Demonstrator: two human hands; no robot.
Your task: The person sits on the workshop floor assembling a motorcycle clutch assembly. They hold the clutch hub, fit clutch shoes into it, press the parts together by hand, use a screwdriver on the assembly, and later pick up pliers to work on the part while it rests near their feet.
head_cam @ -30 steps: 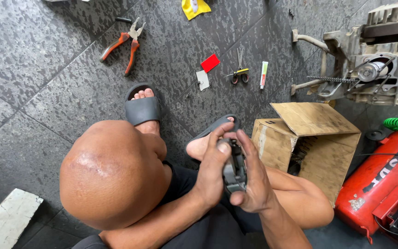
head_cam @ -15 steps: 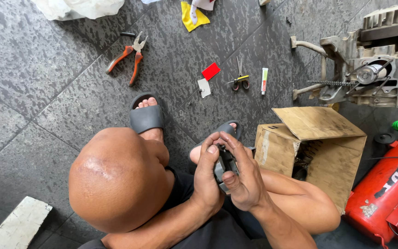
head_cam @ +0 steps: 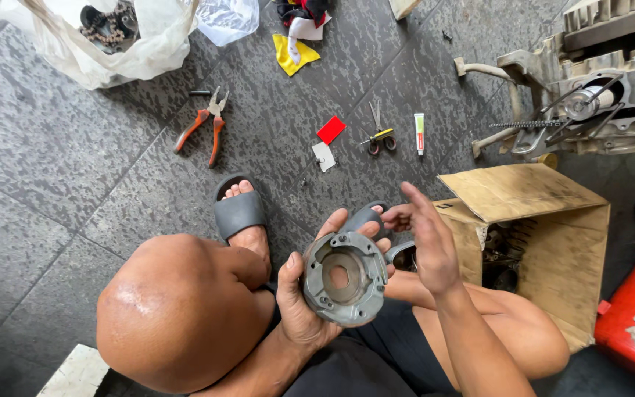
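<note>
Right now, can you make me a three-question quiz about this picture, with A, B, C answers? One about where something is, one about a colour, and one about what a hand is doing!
1. Where do the pliers lie?
A. On the floor beyond the sandalled foot
B. Inside the cardboard box
C. On the red tank

2. What colour are the pliers' handles?
A. Blue
B. Orange
C. Green

3. What is the left hand doing?
A. Resting flat on the floor
B. Holding scissors
C. Gripping a round grey metal part

Answers:
1. A, they sit on the dark floor tiles past the foot.
2. B, both handles are orange.
3. C, its fingers wrap around the round metal part, while the right hand hovers open beside it.
</note>
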